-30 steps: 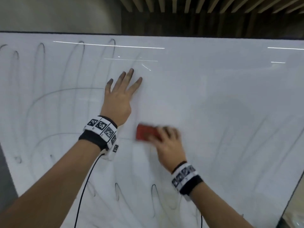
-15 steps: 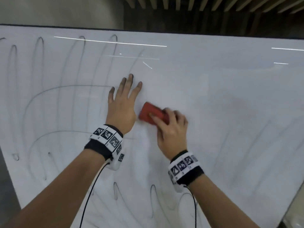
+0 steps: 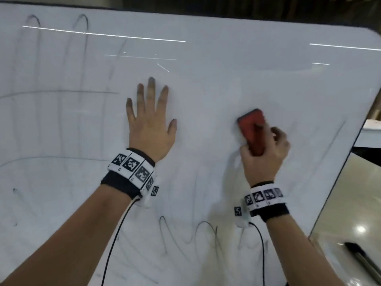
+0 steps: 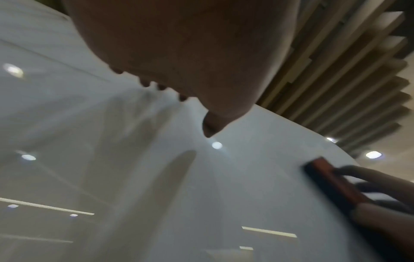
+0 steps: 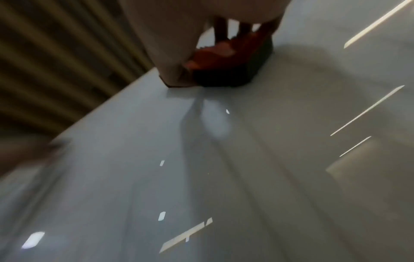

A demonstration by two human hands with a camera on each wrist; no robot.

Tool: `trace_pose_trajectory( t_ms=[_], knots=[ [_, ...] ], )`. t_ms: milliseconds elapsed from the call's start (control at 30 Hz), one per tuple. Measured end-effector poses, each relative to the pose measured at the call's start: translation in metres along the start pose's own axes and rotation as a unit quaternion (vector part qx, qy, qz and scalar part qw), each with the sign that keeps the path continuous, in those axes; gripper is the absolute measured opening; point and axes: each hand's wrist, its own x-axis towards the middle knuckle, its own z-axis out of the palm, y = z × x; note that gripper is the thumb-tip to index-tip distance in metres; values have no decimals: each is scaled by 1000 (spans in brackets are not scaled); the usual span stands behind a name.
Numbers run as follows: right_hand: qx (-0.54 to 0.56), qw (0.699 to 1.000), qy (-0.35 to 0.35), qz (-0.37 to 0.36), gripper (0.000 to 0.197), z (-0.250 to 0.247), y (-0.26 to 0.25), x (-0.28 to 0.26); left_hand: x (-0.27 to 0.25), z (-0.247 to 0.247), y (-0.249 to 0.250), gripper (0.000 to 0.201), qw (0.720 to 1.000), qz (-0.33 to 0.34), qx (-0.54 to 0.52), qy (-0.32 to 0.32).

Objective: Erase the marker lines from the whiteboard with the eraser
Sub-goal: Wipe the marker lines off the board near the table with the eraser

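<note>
A large whiteboard [image 3: 216,65] fills the head view, with faint marker loops [image 3: 80,23] at the upper left and darker loops [image 3: 198,232] near the bottom. My left hand [image 3: 149,120] lies flat on the board with its fingers spread and smudged dark at the tips. To its right, my right hand [image 3: 266,149] grips a red eraser [image 3: 252,129] and presses it against the board. The left wrist view shows the eraser [image 4: 336,184] at the right, held by fingers. In the right wrist view the eraser [image 5: 226,58] sits on the board [image 5: 224,168] under my palm.
The board's rounded right edge [image 3: 350,153] runs diagonally down the right side, with a glossy floor [image 3: 354,213] beyond it. A dark object [image 3: 362,256] lies at the lower right. Wooden slats [image 4: 349,70] run above the board. Cables hang from both wristbands.
My right hand has swept the eraser to the right, away from my left hand. The view has shifted rightward, showing the board's right edge. My left hand stays flat on the board.
</note>
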Motion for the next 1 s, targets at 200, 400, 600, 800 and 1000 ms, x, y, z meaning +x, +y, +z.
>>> trace_pose_trajectory(
  t_ms=[200,400,600,800,1000],
  knots=[
    [-97,958,-120,-243,52,-20,33,-28,-14,33,55,73,994,104,3,-25],
    [38,962,162,215,68,-53,80,78,-21,43,68,74,998,64,-6,-21],
    [-62,972,-135,-182,52,-18,26,-43,-27,48,84,76,1000,11,-17,-21],
    [-43,989,124,63,60,-68,120,61,-33,50,74,79,999,40,-10,-18],
    [-23,998,49,35,55,-34,74,7,-54,63,93,87,999,7,-13,-50]
  ],
)
